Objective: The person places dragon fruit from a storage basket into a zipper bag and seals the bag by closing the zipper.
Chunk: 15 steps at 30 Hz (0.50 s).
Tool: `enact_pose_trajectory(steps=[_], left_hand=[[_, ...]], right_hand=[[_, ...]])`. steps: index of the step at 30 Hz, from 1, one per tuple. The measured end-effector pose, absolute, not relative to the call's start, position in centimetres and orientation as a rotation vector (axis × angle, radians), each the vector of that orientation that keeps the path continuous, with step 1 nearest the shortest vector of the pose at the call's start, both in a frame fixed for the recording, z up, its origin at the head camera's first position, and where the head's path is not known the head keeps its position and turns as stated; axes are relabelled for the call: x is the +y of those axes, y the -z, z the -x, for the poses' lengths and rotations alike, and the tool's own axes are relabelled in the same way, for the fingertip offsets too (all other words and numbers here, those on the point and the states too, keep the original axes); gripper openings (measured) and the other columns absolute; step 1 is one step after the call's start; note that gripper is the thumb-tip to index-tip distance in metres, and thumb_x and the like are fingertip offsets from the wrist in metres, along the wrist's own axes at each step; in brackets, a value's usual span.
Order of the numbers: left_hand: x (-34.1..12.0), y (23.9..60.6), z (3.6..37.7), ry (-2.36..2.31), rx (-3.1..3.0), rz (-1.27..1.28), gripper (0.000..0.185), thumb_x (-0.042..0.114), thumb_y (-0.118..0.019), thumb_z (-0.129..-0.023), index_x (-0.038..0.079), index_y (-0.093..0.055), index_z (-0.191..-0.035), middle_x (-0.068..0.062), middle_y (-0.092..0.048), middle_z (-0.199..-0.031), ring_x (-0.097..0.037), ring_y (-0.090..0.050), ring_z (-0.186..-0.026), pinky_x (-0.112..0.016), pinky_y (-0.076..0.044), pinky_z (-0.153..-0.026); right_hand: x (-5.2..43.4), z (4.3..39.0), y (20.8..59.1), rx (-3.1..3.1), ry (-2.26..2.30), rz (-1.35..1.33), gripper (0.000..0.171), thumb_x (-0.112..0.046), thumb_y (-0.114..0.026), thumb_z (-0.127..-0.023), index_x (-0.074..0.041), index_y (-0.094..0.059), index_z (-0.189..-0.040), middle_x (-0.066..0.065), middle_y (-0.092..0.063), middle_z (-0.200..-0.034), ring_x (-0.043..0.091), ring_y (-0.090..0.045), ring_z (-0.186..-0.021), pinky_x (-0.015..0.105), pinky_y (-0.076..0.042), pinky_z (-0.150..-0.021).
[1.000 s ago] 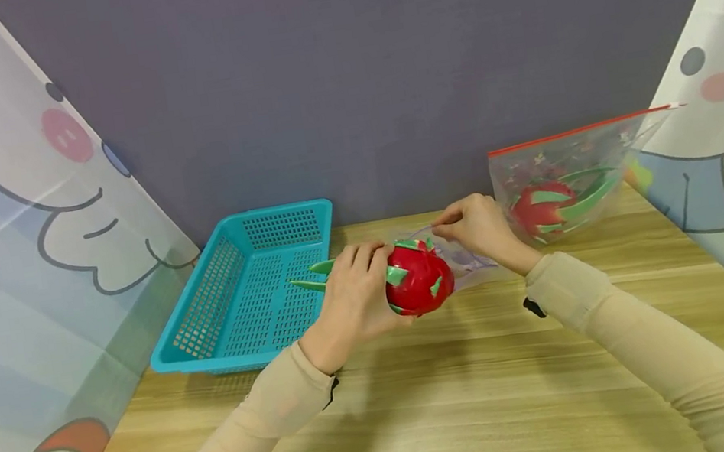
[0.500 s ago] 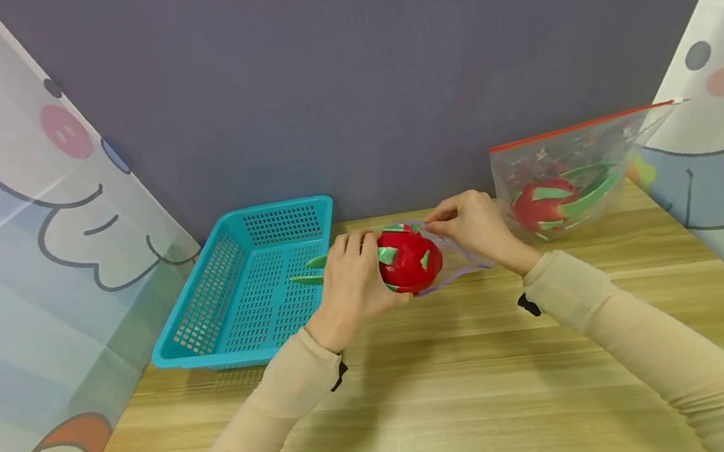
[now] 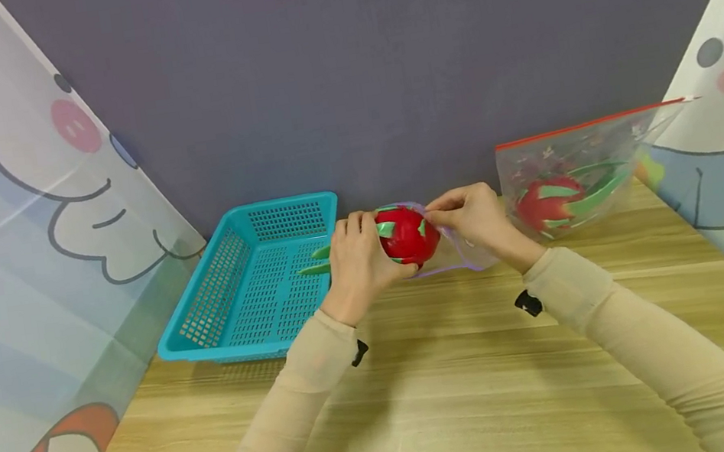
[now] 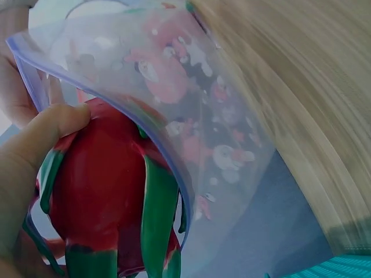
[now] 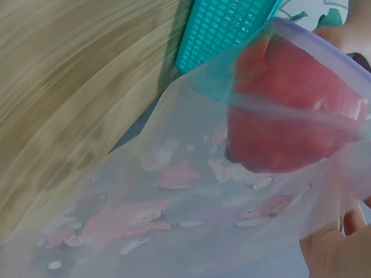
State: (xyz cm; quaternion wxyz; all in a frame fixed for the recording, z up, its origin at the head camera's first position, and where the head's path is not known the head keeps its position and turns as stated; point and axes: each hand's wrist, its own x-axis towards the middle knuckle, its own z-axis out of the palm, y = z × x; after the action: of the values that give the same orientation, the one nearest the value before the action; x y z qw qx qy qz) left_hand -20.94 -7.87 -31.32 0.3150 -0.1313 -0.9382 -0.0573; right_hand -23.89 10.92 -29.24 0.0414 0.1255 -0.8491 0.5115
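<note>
My left hand point(image 3: 359, 265) grips a red toy dragon fruit point(image 3: 409, 239) with green leaf tips, its thumb along the near side. Long green leaves stick out to the left past the hand, over the basket edge. A clear printed zip bag point(image 4: 174, 75) with a purple rim lies around the fruit's right end; in the right wrist view the fruit point(image 5: 290, 116) shows through the film, inside the mouth. The right hand point(image 3: 477, 217) pinches the bag's rim at the far side, thumb against fingers. Most of the bag hangs to the right, beneath that hand.
A turquoise mesh basket point(image 3: 174, 347) stands at the left on the wooden table point(image 3: 426, 387). At the right, against the grey back panel point(image 3: 384, 84), stands a clear bag with a red zip point(image 3: 587, 125) holding another dragon fruit point(image 3: 549, 203).
The dragon fruit and left hand have moved slightly away from the body. The bag's purple rim, earlier behind the fruit, now passes around its right end, with the right hand still pinching it.
</note>
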Motion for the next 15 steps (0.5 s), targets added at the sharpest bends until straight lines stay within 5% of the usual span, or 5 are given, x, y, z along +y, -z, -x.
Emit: enact_pose_trajectory(steps=[4,11,15], left_hand=[[-7.8,31.4,21.6,0.156,-2.490,0.318,0.084,0.063,-0.076,-0.051,0.004,-0.055,-0.108,-0.009,-0.059,-0.105,-0.026,-0.053,-0.097,-0.036,-0.046,-0.085],[-7.5,32.7,22.3,-0.119,-2.422,0.362,0.084,0.068,-0.073,-0.051,0.005,-0.058,-0.104,-0.009,-0.061,-0.102,-0.025,-0.055,-0.090,-0.033,-0.050,-0.077],[-7.4,33.5,22.3,-0.195,-2.332,0.455,0.078,0.068,-0.070,-0.053,0.007,-0.058,-0.099,-0.008,-0.060,-0.099,-0.024,-0.056,-0.087,-0.033,-0.049,-0.076]], right_hand=[[10.9,23.9,29.2,-2.611,-1.632,-0.379,0.018,-0.022,-0.069,-0.082,-0.008,-0.073,-0.094,0.008,-0.071,-0.084,0.009,-0.062,-0.068,0.022,-0.050,-0.057],[11.0,23.7,28.3,-2.615,-1.665,-0.380,0.021,-0.021,-0.068,-0.083,-0.006,-0.072,-0.097,0.001,-0.066,-0.071,0.005,-0.041,-0.042,0.023,-0.036,-0.037],[11.0,23.8,28.1,-2.624,-1.569,-0.398,0.020,-0.024,-0.070,-0.082,-0.009,-0.073,-0.094,0.002,-0.069,-0.076,0.007,-0.051,-0.053,0.022,-0.040,-0.043]])
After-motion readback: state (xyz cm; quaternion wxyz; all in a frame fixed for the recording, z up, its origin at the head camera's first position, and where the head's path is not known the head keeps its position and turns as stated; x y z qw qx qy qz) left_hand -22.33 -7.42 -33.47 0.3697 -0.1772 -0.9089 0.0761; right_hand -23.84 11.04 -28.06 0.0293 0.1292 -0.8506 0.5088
